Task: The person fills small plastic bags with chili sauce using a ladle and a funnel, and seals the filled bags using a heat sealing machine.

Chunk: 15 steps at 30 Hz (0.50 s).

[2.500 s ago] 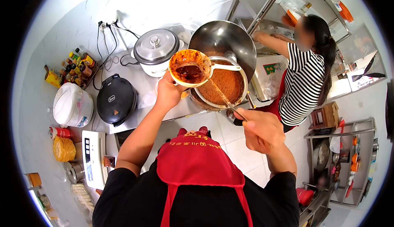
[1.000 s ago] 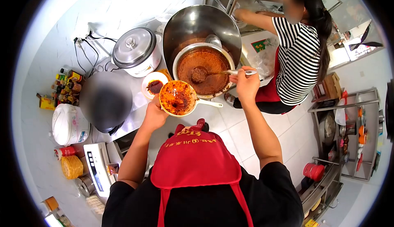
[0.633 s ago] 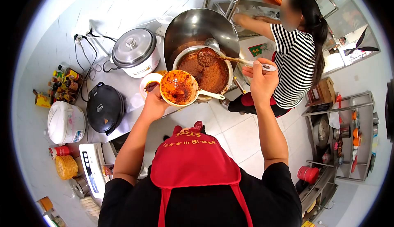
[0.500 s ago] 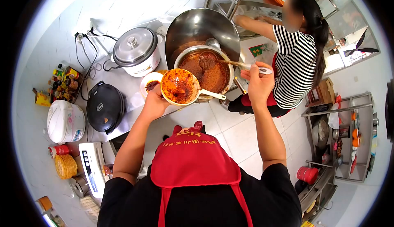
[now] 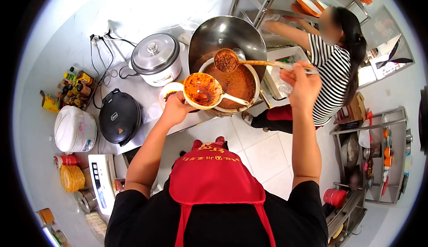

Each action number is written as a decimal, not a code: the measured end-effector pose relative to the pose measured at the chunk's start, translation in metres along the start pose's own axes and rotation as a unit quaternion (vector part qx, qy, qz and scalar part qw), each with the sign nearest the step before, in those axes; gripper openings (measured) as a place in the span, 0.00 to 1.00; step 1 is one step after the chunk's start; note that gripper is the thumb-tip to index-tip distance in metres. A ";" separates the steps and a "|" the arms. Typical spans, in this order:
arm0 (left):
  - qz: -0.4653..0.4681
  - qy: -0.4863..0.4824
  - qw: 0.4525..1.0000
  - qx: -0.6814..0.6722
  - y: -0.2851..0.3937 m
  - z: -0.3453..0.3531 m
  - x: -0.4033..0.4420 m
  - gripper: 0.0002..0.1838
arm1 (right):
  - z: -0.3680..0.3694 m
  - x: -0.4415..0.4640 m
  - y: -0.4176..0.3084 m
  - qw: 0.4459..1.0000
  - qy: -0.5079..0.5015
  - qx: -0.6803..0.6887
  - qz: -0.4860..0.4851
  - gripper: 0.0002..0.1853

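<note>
My left hand [image 5: 177,109] is closed on the rim of a pale plastic scoop [image 5: 199,90], whose inside is smeared with red-orange chili sauce and whose handle points right. In my right hand [image 5: 303,84] is the handle end of a long ladle [image 5: 226,61], its bowl heaped with reddish-brown sauce. The ladle hangs above a metal pot [image 5: 257,79] of the same brown sauce [image 5: 236,83], just beyond the scoop. Behind it a large, shiny steel basin [image 5: 225,29] stands tilted. A white bowl [image 5: 168,87] with dark sauce is partly hidden behind my left hand.
Left on the steel counter are a rice cooker [image 5: 156,59], a black electric griddle [image 5: 119,117], a white cooker [image 5: 75,129] and a scale [image 5: 102,182]. A co-worker in a striped shirt [image 5: 332,68] stands close by at the right, arms toward a shelf. Metal racks [image 5: 374,157] line the right wall.
The ladle has come up out of the sauce and now carries a full load. My right hand has moved right. The scoop stays in my left hand, and the view has shifted slightly.
</note>
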<state>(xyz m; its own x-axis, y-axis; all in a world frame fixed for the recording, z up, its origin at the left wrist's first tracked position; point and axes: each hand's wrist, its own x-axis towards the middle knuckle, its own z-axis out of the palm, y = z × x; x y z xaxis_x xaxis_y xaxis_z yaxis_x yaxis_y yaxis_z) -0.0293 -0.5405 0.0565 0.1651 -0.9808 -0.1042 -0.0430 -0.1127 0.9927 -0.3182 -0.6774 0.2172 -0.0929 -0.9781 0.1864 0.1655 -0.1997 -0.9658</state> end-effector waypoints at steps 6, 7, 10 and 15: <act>0.014 0.026 0.998 -0.049 0.008 0.009 0.007 0.15 | 0.021 -0.051 -0.037 0.990 -0.101 0.002 -0.094 0.07; 0.040 0.031 0.997 -0.050 0.018 0.010 0.004 0.14 | 0.019 -0.059 -0.029 0.984 -0.112 -0.014 -0.136 0.09; 0.065 0.058 0.995 -0.041 0.027 0.009 0.002 0.13 | 0.014 -0.083 -0.025 0.952 -0.192 -0.020 -0.238 0.10; 0.036 0.067 0.997 -0.018 0.053 0.005 -0.008 0.16 | 0.003 -0.095 -0.037 0.881 -0.234 -0.092 -0.402 0.09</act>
<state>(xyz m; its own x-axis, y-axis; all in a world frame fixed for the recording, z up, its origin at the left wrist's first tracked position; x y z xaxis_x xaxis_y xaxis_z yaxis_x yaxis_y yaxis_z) -0.0378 -0.5391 0.1094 0.2925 -0.9559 -0.0263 -0.0252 -0.0352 0.9991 -0.3130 -0.5770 0.2361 0.3148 -0.4513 0.8350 0.0653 -0.8673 -0.4934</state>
